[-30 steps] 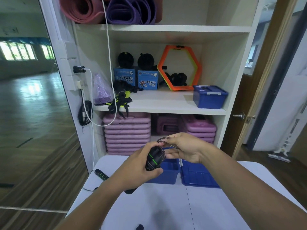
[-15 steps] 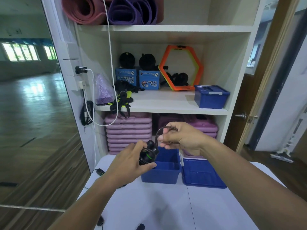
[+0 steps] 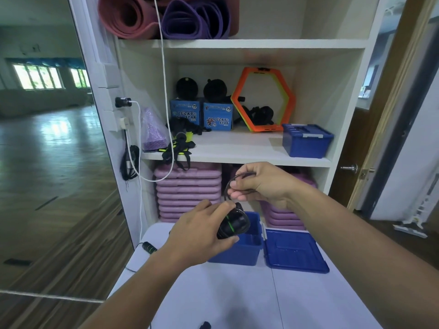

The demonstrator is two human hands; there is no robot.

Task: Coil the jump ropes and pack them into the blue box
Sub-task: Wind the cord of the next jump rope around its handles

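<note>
Head view. The person's left grip [image 3: 202,233] was clenched around the black, green-striped handle end of a jump rope [image 3: 234,224], thumb below and fingers wrapped over the top. The right grip [image 3: 263,184] sat just above it, and its thumb and fingertips pinched the thin dark cord [image 3: 230,184], which stood up in a small loop beside the thumb. Both grips held the rope in the air above the white tabletop [image 3: 237,295]; in this view the handle end overlapped the near left corner of the blue box [image 3: 240,256], but it was not yet inside. The box stood at the far edge of the tabletop, and its lid [image 3: 294,251] lay flat to its right. A second black handle [image 3: 147,247] lay at the left edge of the tabletop, well apart from the box.

Behind the tabletop stood a white shelf unit [image 3: 237,153]. Its middle shelf carried a closed blue bin [image 3: 306,141], an upright orange hexagon frame [image 3: 262,99] and two "Lucky Star" cartons [image 3: 217,116]. Stacked purple pads [image 3: 187,191] filled the shelf below. Rolled mats [image 3: 128,15] lay on the top shelf.
</note>
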